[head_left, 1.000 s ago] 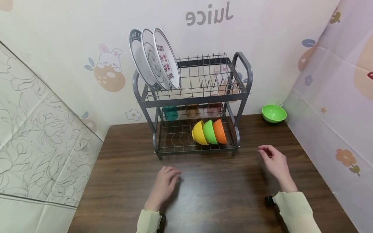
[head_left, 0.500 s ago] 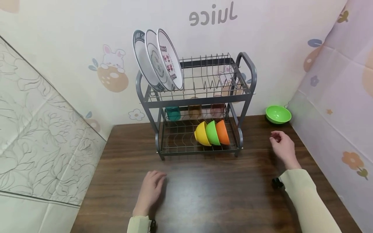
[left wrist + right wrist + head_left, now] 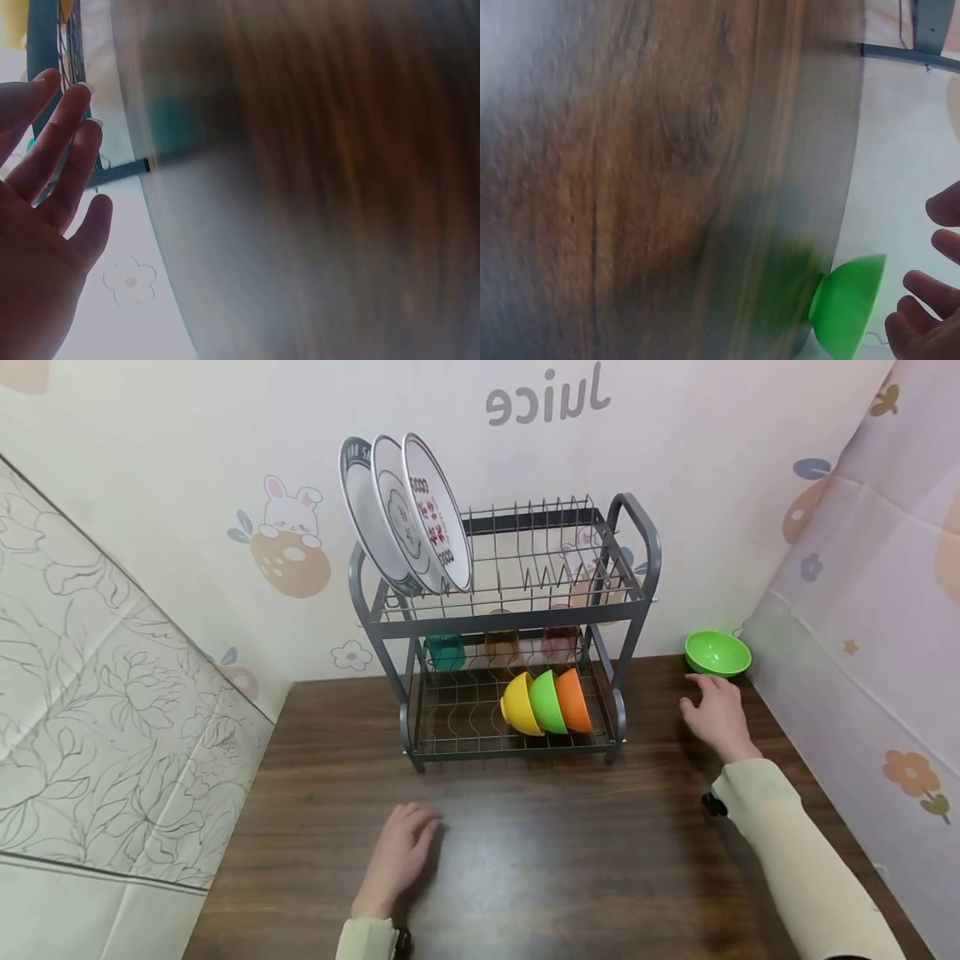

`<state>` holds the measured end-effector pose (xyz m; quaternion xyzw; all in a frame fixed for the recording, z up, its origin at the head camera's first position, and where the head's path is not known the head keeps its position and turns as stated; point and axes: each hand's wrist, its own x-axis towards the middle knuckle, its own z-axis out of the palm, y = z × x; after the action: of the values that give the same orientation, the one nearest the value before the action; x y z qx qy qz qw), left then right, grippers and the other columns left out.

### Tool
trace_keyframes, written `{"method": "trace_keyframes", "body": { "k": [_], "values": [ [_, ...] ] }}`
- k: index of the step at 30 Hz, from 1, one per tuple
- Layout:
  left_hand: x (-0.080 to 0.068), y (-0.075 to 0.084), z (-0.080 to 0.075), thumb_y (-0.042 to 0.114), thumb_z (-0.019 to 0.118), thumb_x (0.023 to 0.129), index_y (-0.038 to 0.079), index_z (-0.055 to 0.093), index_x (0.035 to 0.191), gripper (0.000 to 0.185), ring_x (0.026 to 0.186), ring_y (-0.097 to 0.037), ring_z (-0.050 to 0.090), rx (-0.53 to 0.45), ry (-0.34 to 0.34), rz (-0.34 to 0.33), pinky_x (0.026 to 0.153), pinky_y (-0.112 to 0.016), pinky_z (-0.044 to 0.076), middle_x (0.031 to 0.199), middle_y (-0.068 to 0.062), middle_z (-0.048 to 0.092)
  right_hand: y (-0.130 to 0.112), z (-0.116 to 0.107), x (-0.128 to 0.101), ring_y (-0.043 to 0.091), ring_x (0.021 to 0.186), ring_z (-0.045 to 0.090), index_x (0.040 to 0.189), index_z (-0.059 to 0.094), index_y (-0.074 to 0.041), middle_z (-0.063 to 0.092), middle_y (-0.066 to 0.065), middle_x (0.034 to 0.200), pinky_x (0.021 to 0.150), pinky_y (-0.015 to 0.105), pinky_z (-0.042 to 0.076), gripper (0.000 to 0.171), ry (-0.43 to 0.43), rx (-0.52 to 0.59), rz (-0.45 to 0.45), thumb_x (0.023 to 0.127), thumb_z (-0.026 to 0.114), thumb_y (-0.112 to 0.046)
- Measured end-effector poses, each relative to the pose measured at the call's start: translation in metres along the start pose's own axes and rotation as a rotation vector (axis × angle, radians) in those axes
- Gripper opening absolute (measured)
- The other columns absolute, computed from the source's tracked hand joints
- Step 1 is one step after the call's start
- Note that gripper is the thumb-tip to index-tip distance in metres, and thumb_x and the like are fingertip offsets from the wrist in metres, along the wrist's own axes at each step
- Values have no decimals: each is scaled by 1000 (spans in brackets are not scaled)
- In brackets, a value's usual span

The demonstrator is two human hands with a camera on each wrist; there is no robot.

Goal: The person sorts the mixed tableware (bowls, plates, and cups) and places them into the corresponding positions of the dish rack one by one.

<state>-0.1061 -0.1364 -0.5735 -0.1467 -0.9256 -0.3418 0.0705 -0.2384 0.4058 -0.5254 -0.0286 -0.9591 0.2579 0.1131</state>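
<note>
The right hand (image 3: 716, 714) is reaching with loosely spread fingers, holding nothing, just beside the loose green plastic bowl (image 3: 717, 652) that is standing upright at the table's far right corner. The left hand (image 3: 395, 860) is lying flat and empty on the dark wooden table (image 3: 525, 860). The bowl is not yet grasped, while three coloured bowls (image 3: 546, 702) are sitting in the grey metal dish rack (image 3: 502, 610).

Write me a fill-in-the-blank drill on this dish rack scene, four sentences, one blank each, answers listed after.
1. The right hand reaches toward the loose bowl on the table, whose colour is ____.
2. The upper tier of the dish rack holds ____ plates standing on edge.
3. On the lower tier, the green bowl sits between the yellow bowl and the ____ one.
4. The left hand rests flat on the ____.

Missing words: green; three; orange; table
</note>
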Motion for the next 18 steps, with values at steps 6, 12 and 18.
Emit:
{"method": "trace_keyframes", "body": {
  "k": [6,12,18],
  "values": [
    [2,14,9,13,66,95,17,73,106,14,105,-13,58,-67,-43,68,92,-40,48,107,8,67,6,6,7,60,126,31,138,43,10,38,41,136,100,70,27,47,-91,-34,20,99,50,-15],
    [4,31,20,15,62,97,17,73,108,15,105,-14,59,-105,-120,123,92,-40,48,107,8,67,9,15,7,57,119,40,134,46,11,44,40,130,97,68,33,44,-121,-41,9,98,49,-14],
    [4,43,25,16,59,101,15,73,109,17,103,-12,63,-200,-181,148,92,-39,49,106,9,69,11,15,9,58,118,39,130,49,10,43,39,130,95,68,33,40,-60,-38,25,97,49,-13]
  ]
}}
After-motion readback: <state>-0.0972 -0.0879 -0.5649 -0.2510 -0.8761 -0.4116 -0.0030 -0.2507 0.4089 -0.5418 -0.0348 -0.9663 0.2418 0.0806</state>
